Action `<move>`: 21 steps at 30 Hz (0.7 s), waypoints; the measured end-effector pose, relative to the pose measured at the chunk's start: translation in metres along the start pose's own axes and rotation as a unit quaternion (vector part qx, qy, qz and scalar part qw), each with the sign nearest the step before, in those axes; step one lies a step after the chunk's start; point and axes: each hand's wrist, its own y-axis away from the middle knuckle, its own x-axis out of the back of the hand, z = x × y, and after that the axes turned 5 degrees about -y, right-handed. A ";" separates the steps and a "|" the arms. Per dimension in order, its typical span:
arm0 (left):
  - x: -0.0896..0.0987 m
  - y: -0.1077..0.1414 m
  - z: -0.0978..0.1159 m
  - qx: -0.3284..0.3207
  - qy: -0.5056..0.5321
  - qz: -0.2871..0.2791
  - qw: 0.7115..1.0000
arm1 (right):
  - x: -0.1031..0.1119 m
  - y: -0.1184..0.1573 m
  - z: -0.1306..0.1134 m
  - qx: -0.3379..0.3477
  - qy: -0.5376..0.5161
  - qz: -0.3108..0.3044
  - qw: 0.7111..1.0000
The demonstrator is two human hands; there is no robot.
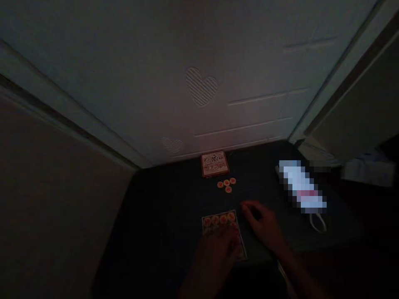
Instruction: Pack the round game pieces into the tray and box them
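My left hand (216, 249) lies over a square tray (244, 254) filled with round xiangqi pieces (215, 220) with red markings. Its fingers are bent toward the pieces, and the back of the hand covers much of the tray. What these fingertips grip, if anything, is lost in the dark. Just right of the tray, my right hand (263, 222) is near the tabletop, closed, with thumb and index finger curled together. Nothing can be made out between them. Beyond the hands, several loose xiangqi pieces (227, 182) lie in a small cluster on the table.
A flat reddish box (215, 163) with printed characters sits near the wall behind the loose pieces. On the right of the dark table (162, 207) lies a blurred, bright phone-like device (301, 187) with a white loop (318, 223). A panel with raised hearts (202, 87) stands behind.
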 end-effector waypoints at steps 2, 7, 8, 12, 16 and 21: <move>-0.006 0.001 -0.002 0.005 -0.016 0.010 1.000 | 0.000 0.000 0.002 -0.001 0.001 0.003 1.000; -0.011 0.002 -0.002 0.002 -0.041 0.022 0.999 | 0.000 0.000 0.007 0.004 0.002 0.003 1.000; -0.012 0.002 -0.002 0.001 -0.045 0.025 0.999 | -0.001 0.000 0.008 0.006 0.003 0.003 1.000; -0.017 0.003 -0.004 0.001 -0.059 0.037 0.998 | 0.000 0.000 0.008 0.013 0.002 0.009 1.000; -0.023 0.004 -0.009 -0.004 -0.056 0.050 0.997 | 0.000 0.001 0.006 0.015 -0.003 0.010 1.000; -0.023 0.002 -0.012 -0.012 -0.037 0.062 0.997 | 0.001 0.001 0.005 0.006 -0.001 0.007 1.000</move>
